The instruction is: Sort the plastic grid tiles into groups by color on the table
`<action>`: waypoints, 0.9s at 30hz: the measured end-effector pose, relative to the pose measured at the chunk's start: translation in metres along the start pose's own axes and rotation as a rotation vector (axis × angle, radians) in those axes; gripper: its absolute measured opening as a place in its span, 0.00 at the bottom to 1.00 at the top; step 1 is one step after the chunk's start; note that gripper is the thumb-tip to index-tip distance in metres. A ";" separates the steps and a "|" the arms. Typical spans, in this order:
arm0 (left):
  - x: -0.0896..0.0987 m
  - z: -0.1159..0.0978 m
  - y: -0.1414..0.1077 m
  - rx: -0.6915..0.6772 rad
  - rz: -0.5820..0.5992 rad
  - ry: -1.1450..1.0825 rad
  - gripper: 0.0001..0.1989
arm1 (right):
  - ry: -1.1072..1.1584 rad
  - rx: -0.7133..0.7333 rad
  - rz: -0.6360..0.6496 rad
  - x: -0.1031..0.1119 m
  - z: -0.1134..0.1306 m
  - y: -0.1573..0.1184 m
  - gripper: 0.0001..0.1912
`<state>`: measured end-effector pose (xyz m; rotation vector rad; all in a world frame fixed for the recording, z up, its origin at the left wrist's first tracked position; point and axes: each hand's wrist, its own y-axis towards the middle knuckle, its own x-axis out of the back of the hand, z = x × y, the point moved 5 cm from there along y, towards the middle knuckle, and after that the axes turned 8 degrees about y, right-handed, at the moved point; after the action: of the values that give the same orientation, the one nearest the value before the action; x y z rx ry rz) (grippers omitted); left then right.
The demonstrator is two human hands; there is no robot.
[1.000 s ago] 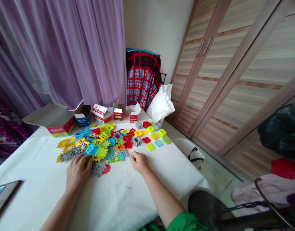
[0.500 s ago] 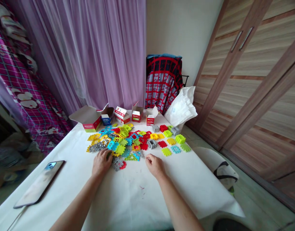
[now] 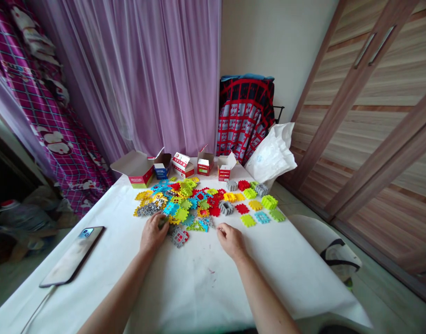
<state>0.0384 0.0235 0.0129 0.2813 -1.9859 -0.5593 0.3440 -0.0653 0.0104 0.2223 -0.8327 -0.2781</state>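
My left hand [image 3: 154, 232] rests at the near left edge of a heap of colourful toothed plastic building tiles [image 3: 181, 214]. Its fingers are bent, with a gap between thumb and forefinger, and nothing clearly held shows in it. Just right of its fingertips lies a grey window-like tile [image 3: 180, 237], with red showing through its openings. My right hand [image 3: 231, 239] sits closed on the tablecloth, right of the heap. Whether anything is inside its curled fingers is hidden. Blue and green triangular tiles [image 3: 199, 225] lie between the hands.
Several loose tiles and grey ring-like pieces [image 3: 226, 208] spread to the right. Open small boxes [image 3: 162, 170] line the back of the white-covered table [image 3: 199, 287]. A white bag [image 3: 270, 155] stands at the back right corner. A phone [image 3: 74, 255] with a cable lies left.
The whole view has shifted, so everything appears farther right. The grey window-like tile now overlaps the red piece, which showed beside it before. Both hands keep nearly the same place and shape.
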 end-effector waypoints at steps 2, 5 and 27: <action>0.002 0.001 -0.001 0.017 -0.003 -0.025 0.14 | 0.010 0.005 -0.001 0.000 -0.001 -0.001 0.12; 0.005 0.000 -0.002 0.034 0.002 -0.064 0.14 | 0.021 0.013 -0.020 0.001 -0.001 -0.003 0.12; 0.003 0.008 -0.006 0.047 0.074 -0.216 0.16 | -0.149 0.405 0.206 -0.071 0.102 0.067 0.16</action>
<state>0.0301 0.0194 0.0094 0.1814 -2.2103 -0.5139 0.2320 0.0127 0.0476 0.4951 -1.0486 0.0720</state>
